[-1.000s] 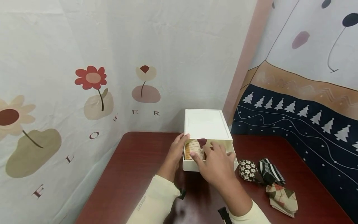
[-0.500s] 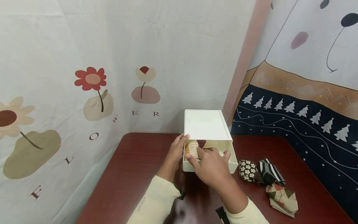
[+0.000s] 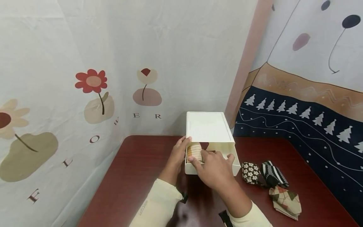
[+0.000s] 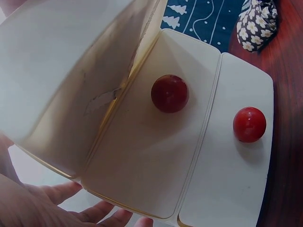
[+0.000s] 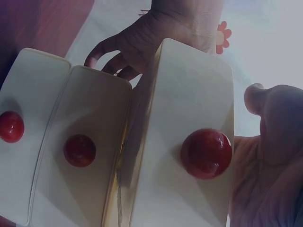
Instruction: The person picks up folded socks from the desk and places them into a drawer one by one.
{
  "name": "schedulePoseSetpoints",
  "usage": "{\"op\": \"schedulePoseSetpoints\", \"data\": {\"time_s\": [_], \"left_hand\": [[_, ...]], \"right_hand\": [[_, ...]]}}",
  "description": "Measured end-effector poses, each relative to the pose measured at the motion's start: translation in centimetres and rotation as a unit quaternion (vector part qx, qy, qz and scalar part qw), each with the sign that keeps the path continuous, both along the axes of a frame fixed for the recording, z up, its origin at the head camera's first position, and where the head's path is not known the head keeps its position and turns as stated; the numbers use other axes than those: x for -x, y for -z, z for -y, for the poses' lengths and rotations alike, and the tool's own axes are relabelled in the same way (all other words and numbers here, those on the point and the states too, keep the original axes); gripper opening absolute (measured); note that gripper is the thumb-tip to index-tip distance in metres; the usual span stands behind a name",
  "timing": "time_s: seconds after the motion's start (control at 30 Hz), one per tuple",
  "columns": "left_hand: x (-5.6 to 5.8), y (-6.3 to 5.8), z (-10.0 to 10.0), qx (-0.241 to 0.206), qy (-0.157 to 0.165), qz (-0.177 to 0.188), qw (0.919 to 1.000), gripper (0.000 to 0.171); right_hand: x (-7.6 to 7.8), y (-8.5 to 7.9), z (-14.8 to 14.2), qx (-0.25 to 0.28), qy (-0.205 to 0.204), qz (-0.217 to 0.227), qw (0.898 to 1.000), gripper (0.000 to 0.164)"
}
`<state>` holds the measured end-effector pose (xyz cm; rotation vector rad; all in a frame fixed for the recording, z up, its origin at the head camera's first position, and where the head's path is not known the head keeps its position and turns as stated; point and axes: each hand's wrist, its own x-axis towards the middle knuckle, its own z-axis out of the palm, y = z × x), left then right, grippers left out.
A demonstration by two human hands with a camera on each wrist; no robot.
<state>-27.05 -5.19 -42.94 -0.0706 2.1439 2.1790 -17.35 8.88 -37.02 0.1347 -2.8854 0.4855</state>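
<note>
One checked cloth [image 3: 285, 201] lies nearest on the red table [image 3: 136, 176]; behind it, a flowered cloth [image 3: 250, 172] and a striped cloth [image 3: 274, 175]. The right hand [image 3: 216, 170] touches cream cloths [image 3: 195, 150] in the open drawer [image 3: 191, 169]; whether its fingers pinch, I cannot tell. The left hand [image 3: 178, 152], fingers loose, rests against the white box [image 3: 208, 126].

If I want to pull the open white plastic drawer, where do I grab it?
Probably by the shiny, round red knob on the open white plastic drawer. Come straight at it from the front, the side facing the person. The knob is ball-shaped and sticks out from the flat front, so your fingers should fit around it.
</note>
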Motion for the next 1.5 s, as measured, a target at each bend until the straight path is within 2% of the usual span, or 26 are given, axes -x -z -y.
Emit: {"op": "schedulePoseSetpoints", "data": {"time_s": [0.1, 0.23, 0.47, 0.7, 0.9, 1.03, 1.17, 1.33, 1.4, 1.5], "left_hand": [[0.1, 0.1, -0.1, -0.002, -0.005, 0.000, 1.0000, 0.077], [0.2, 0.2, -0.2, -0.002, -0.010, 0.002, 0.9999, 0.077], [0.4, 0.5, 0.0, -0.011, -0.020, 0.013, 0.9997, 0.078], [0.3, 0.5, 0.3, -0.010, -0.018, 0.011, 0.9997, 0.078], [0.4, 0.5, 0.5, -0.008, -0.019, 0.015, 0.9997, 0.078], [0.4, 0.4, 0.5, -0.003, -0.016, 0.019, 0.9997, 0.078], [0.5, 0.3, 0.3, 0.001, -0.012, 0.014, 0.9998, 0.079], [0.5, 0.3, 0.1, 0.000, -0.005, 0.010, 0.9999, 0.078], [0.4, 0.3, 0.1, -0.001, -0.004, 0.011, 0.9999, 0.078], [0.4, 0.2, 0.0, 0.000, -0.004, 0.013, 0.9999, 0.078]], "right_hand": [[-0.4, 0.0, -0.7, 0.004, 0.005, -0.033, 0.999, 0.064], [-1.3, 0.1, -2.3, 0.010, 0.008, -0.100, 0.995, 0.057], [-2.7, 1.0, -5.5, 0.060, 0.009, -0.211, 0.976, 0.051], [-3.5, 1.7, -9.3, 0.137, 0.040, -0.247, 0.958, 0.042], [-4.0, 3.0, -13.2, 0.181, 0.050, -0.291, 0.938, 0.019], [-4.7, 3.8, -15.4, 0.191, 0.084, -0.260, 0.943, 0.007], [-4.9, 4.6, -17.9, 0.193, 0.116, -0.195, 0.955, 0.005], [-4.9, 6.0, -22.0, 0.206, 0.115, -0.079, 0.969, 0.016], [-4.9, 6.4, -23.6, 0.201, 0.114, -0.024, 0.973, 0.022], [-4.7, 7.0, -25.7, 0.174, 0.106, 0.036, 0.978, 0.026]]}}
